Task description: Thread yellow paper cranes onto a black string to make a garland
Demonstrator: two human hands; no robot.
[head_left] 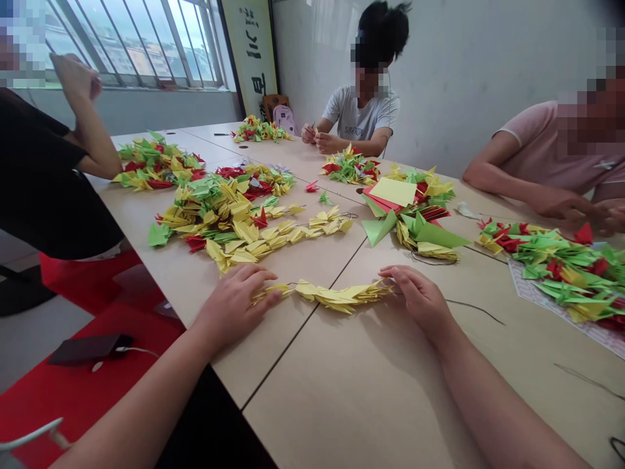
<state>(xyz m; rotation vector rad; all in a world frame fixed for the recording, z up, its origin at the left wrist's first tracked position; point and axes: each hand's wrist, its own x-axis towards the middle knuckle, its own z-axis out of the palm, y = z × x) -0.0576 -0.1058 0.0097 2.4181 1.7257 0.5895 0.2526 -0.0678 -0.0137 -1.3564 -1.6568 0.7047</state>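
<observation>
A strand of yellow folded paper pieces (344,296), which look like paper cranes packed on a dark cord, stretches between my hands just at the table's near side. My left hand (239,301) curls over the strand's left part, with yellow paper showing between thumb and fingers. At the other end my right hand (418,296) is closed around the cord beside the last pieces; its fingertips partly hide the grip. Loose cord (476,306) trails right from that hand. Beyond my left hand, another yellow strand (288,236) curves out of a pile of mixed folded paper (209,202).
Square paper sheets (390,193) lie by another pile. More folded paper (551,260) sits on a patterned sheet at right. Three people sit around the table (312,404); one far person's hands (322,138) hold something small. A red stool (29,404) carries a dark box (90,350).
</observation>
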